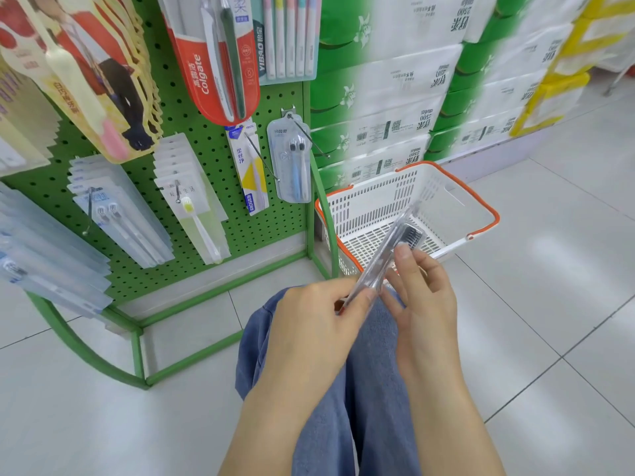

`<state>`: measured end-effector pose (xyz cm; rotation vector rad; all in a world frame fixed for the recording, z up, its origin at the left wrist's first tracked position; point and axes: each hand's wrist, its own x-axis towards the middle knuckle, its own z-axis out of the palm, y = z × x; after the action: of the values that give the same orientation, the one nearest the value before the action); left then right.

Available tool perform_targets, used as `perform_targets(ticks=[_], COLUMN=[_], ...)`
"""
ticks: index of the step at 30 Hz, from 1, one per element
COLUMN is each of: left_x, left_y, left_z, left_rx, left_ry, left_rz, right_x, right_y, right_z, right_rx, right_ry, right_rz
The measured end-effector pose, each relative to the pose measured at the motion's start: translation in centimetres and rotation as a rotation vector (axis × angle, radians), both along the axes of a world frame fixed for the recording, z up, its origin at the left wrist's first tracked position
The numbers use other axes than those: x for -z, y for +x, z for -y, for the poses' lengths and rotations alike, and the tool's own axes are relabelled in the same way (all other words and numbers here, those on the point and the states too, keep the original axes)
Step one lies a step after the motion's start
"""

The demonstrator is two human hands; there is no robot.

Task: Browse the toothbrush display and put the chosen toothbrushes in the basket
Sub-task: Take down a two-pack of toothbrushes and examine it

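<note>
A clear toothbrush pack with dark bristles slants up to the right over the near corner of the white basket, which has an orange rim and stands on the floor. My left hand pinches the pack's lower end. My right hand holds its upper part, thumb on the front near the bristles. Nothing lies on the visible part of the basket's floor. The green pegboard display to the left carries hanging toothbrush packs.
Stacked green-and-white tissue packs stand behind the basket, yellow packs further right. Wire hooks stick out of the pegboard. The rack's green frame curves along the tiled floor. My knee in blue jeans is below my hands.
</note>
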<state>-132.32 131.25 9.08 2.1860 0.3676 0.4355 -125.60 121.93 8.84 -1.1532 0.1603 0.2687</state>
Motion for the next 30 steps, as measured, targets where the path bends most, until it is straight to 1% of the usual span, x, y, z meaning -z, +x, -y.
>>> perform_targets(ticks=[6,8,11,15,17,19,21,23,25,28,30], left_x=[0.1,0.0,0.5,1.2,1.0,0.9,1.0,0.7,0.5,0.7,1.0], left_y=[-0.2,-0.1,-0.5,-0.8,-0.8,-0.7,-0.5,-0.5,-0.5,-0.5,-0.8], left_z=[0.2,0.2,-0.2,-0.2,-0.1,-0.2,-0.3,-0.3,-0.2,-0.4,-0.6], left_rx=[0.038,0.066,0.107,0.073,0.027,-0.006,-0.021,-0.026,-0.058,-0.125,-0.099], left_ry=[-0.069,-0.141,-0.229,-0.331,-0.481,-0.671,-0.844,-0.933,-0.895,-0.719,-0.629], left_rz=[-0.035,-0.054,-0.096,-0.012,0.03,0.085,0.109,0.114,0.142,0.155,0.136], right_x=[0.0,-0.2,-0.4,-0.6,-0.4,-0.2,0.0,0.0,0.0,0.1,0.1], right_y=[0.0,0.2,0.7,0.2,-0.2,-0.5,-1.0,-1.6,-2.0,-2.0,-1.8], right_z=[0.5,0.6,1.0,1.0,0.9,1.0,1.1,1.0,0.7,0.7,0.7], right_rx=[0.048,0.085,0.123,0.16,0.174,0.131,0.007,-0.11,-0.157,-0.135,-0.125], right_ry=[-0.024,-0.054,-0.03,0.015,0.079,0.096,0.08,0.072,0.074,0.035,0.029], right_rz=[-0.01,-0.02,-0.046,-0.026,-0.02,-0.028,-0.021,-0.018,-0.025,-0.024,0.001])
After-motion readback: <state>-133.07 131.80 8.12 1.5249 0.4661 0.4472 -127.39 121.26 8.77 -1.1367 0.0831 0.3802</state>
